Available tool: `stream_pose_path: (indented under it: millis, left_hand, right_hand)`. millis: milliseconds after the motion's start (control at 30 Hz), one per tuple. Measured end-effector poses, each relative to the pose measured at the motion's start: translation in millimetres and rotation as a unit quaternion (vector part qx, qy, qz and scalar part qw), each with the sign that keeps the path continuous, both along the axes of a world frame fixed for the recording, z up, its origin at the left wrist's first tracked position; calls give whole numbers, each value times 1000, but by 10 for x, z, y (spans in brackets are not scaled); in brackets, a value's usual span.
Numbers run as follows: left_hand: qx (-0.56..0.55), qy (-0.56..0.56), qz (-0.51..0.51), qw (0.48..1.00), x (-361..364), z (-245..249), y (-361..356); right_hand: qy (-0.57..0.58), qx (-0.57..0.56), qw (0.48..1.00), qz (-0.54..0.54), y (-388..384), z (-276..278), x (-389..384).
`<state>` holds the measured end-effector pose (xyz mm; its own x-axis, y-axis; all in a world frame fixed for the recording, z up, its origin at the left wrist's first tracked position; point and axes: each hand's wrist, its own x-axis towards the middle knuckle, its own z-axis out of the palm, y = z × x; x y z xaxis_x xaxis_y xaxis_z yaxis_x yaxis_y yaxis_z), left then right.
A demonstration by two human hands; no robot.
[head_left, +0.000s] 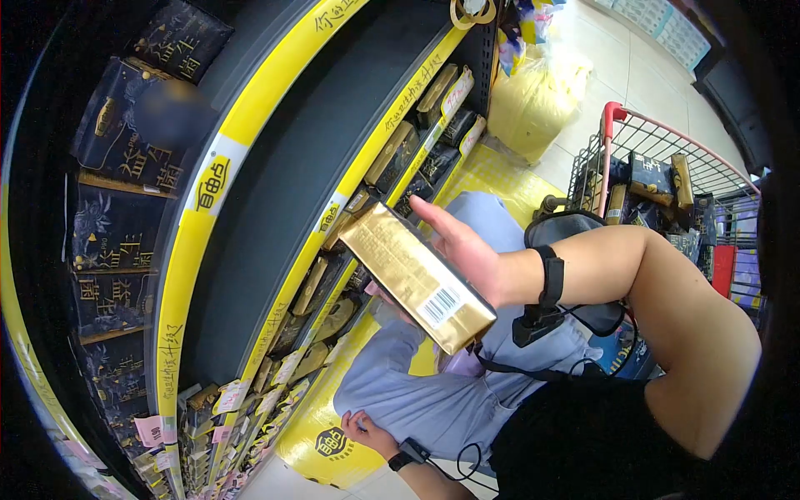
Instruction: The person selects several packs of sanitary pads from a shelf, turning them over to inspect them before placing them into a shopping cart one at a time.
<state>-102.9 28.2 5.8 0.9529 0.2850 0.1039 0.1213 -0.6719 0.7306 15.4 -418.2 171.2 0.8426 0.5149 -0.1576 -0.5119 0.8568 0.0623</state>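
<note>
My right hand (pixel 471 258) holds a pack of sanitary pads (pixel 417 279) in front of the shelves. The pack's gold side faces up, with fine print and a barcode; its edges are dark. The thumb sticks out past the pack's upper edge, and the other fingers are mostly hidden behind it. Lower down, my left hand (pixel 367 432) rests against my blue-grey trouser leg (pixel 392 392), holding nothing, its fingers apart. Just beyond the held pack, similar black-and-gold packs (pixel 392 154) stand on a lower shelf.
Yellow-edged shelving (pixel 200 196) curves along the left, with dark packs (pixel 117 229) on the upper level. A red-handled wire shopping cart (pixel 612 125) stands to the right, loaded with packs (pixel 654 179). A yellow plastic-wrapped bundle (pixel 537 104) sits on the floor near the shelf end.
</note>
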Motion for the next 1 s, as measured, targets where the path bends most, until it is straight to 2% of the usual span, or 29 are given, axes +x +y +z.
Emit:
stream_pose_path:
  millis: [67, 200, 333, 433, 500, 567, 767, 867, 933, 1000]
  left_hand:
    - [-5, -10, 2, 1000, -8, -39, 16]
    - [-2, -15, 0, 1000, -4, -36, 1]
    - [8, -3, 1, 1000, 7, -1, -2]
    - [8, -2, 4, 1000, 10, -20, 6]
    - [8, -4, 7, 1000, 9, -21, 0]
    - [11, -3, 7, 1000, 8, -5, -10]
    - [15, -8, 3, 1000, -1, -41, 23]
    - [16, -8, 4, 1000, -4, -36, 16]
    - [16, -3, 3, 1000, -3, -7, -6]
    - [14, -2, 3, 1000, -2, 1, -12]
  right_hand:
    - [13, -44, 999, -2, -3, 74, -13]
    - [-11, -28, 999, 25, 30, 71, -40]
    - [-73, -40, 995, 53, 71, 123, -115]
    - [-124, -83, 987, 54, 52, -92, -190]
    - [-155, -48, 985, 58, 50, -156, -188]
    - [-187, 49, 979, 69, 78, -307, -149]
    - [-121, 2, 993, 12, 61, -18, -156]
    - [-100, 27, 994, 26, 55, -7, -89]
    - [-39, 40, 998, 39, 7, 134, -84]
    - [-61, 59, 996, 22, 16, 119, -68]
